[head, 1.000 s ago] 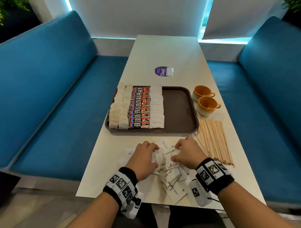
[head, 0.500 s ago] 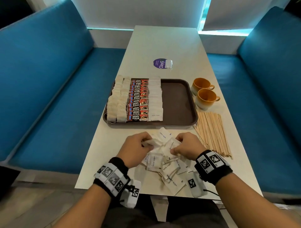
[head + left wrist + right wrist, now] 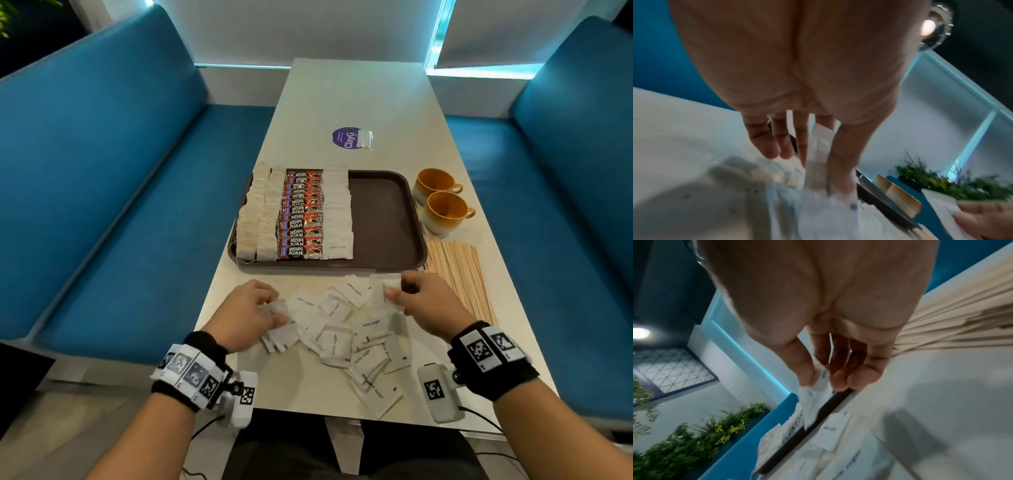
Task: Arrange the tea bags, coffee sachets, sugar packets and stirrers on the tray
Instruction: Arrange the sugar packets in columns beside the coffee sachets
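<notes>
1. Since a second ago both hands have spread apart: the left hand (image 3: 251, 313) now pinches a few sugar packets at the pile's left edge, and the right hand (image 3: 426, 301) has lifted one packet (image 3: 390, 286) toward the tray (image 3: 383, 212), pinched between thumb and fingers.
2. Done so far, by the looks of it: tea bags (image 3: 258, 216), coffee sachets (image 3: 301, 214) and one column of sugar (image 3: 337, 212) lined up on the tray's left half.
3. Still left: the loose sugar packets (image 3: 346, 335) scattered on the table (image 3: 342, 102) in front of the tray, plus all the stirrers (image 3: 455, 274) lying just right of it.
4. Roughly halfway, maybe a bit more.
</notes>
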